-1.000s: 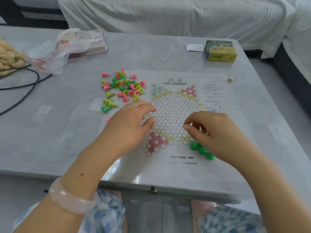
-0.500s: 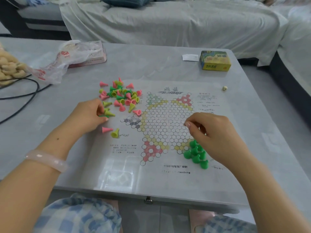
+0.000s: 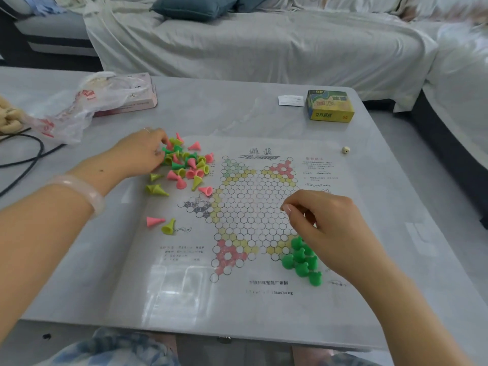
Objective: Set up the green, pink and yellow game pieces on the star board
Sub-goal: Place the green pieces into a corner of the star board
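The paper star board (image 3: 250,207) lies flat on the grey table. Off its upper left corner sits a loose pile of green, pink and yellow cone pieces (image 3: 187,166). My left hand (image 3: 140,154) reaches into the pile's left edge, fingertips curled round a piece there. A pink piece (image 3: 154,221) and a yellow piece (image 3: 169,227) lie apart, left of the board. Several green pieces (image 3: 301,257) stand upright in the board's lower right point. My right hand (image 3: 324,223) hovers just above them with its fingers curled; whatever is inside is hidden.
A yellow game box (image 3: 330,107), a paper slip (image 3: 290,100) and a small die (image 3: 345,150) lie at the back right. A plastic bag (image 3: 79,109) over a pink box (image 3: 137,101) and a black cable (image 3: 31,154) occupy the left. A covered sofa (image 3: 264,48) stands behind.
My left hand left the board's middle, went to the pieces on the left, and now sits higher at the pile's top left. My right hand has stayed over the green pieces.
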`<state>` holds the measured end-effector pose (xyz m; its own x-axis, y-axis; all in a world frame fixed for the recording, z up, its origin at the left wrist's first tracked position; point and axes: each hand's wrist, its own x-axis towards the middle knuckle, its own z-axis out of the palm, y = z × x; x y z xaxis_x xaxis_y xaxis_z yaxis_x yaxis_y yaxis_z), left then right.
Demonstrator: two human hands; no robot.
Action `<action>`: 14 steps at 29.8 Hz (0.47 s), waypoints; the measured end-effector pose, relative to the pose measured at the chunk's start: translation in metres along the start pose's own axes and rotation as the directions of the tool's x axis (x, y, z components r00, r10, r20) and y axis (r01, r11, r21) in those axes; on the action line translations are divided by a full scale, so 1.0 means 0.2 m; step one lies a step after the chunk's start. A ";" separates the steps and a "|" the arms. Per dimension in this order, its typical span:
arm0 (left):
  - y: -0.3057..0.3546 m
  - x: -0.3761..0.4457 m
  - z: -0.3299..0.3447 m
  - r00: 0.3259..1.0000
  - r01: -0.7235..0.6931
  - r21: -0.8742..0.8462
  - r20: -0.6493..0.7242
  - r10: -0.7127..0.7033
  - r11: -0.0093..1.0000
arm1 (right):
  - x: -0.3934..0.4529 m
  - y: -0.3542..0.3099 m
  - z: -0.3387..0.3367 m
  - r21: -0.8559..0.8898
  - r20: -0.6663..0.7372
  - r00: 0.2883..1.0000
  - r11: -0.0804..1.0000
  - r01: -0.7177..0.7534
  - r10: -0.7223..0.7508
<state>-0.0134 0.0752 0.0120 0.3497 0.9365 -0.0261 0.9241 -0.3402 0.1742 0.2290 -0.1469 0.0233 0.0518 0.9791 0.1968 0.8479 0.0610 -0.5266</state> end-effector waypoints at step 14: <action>-0.05 0.13 0.07 0.994 -0.052 0.244 0.105 0.027 0.968 | 0.01 0.00 0.01 0.015 -0.005 0.999 0.999 0.039 -0.039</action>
<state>-0.0125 0.1017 -0.0037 0.3886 0.9129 -0.1246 0.9143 -0.3988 -0.0705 0.2288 -0.1446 0.0220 0.0212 0.9751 0.2208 0.8412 0.1020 -0.5311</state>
